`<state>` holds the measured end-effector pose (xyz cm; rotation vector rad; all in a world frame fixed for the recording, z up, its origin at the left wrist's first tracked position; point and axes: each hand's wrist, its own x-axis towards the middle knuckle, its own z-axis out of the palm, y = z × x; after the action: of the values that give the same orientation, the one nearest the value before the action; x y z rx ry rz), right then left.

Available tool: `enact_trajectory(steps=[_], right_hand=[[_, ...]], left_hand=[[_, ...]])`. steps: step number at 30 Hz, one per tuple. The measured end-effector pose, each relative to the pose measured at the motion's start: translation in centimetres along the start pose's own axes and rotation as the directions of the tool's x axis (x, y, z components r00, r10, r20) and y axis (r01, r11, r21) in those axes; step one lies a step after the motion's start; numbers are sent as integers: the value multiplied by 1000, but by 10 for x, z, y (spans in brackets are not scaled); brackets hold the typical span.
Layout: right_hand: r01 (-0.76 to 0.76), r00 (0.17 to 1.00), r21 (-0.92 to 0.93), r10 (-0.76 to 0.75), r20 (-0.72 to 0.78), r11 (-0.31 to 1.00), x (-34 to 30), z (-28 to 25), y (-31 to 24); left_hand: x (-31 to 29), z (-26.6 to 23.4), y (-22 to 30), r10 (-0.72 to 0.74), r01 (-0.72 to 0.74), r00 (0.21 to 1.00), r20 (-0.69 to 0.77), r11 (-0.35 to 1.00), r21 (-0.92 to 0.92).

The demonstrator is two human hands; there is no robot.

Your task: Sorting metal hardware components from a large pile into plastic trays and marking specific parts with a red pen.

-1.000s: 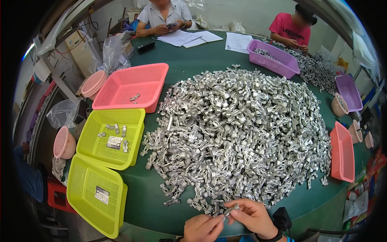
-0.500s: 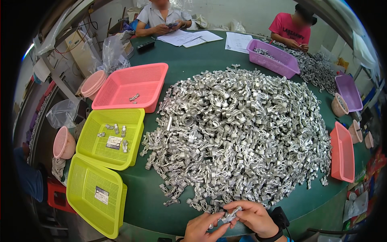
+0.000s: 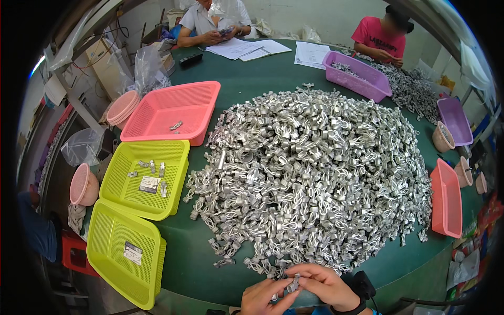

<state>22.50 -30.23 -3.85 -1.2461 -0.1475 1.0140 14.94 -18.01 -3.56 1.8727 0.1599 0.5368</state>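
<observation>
Just past the table's near edge, a small silver metal fitting (image 3: 293,284) is pinched between the fingertips of both hands. My left hand (image 3: 261,299) grips it from the left, and a further bit of silver shows between its fingers, too small to name. From the right, my right hand (image 3: 329,287) has thumb and fingers closed on the same fitting. Directly beyond the hands rises a wide heap of similar silver metal fittings (image 3: 315,178), with looped and ribbed parts.
Two yellow-green baskets (image 3: 181,181) (image 3: 157,278) and a pink basket (image 3: 210,113) line the left. At right stands a coral basket (image 3: 446,197); a purple basket (image 3: 378,94) is farther back. Two people sit across the green table (image 3: 194,273). A black object (image 3: 363,283) lies beside my right wrist.
My right hand has shifted slightly left, closer to my left hand. The fitting between them has turned from slanted to more upright.
</observation>
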Motion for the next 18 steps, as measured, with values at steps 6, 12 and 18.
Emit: enact_trajectory(steps=[6,12,18], right_hand=[[-47,986,-23,50,158,999,2,1,2],[-25,999,30,24,23,999,-2,6,0],[249,967,120,-254,24,961,-7,5,0]], left_hand=[[0,0,-1,44,-43,999,-10,999,30],[2,-2,1,-45,41,997,-68,998,-56],[-1,-4,-3,-352,340,936,-5,906,-254]])
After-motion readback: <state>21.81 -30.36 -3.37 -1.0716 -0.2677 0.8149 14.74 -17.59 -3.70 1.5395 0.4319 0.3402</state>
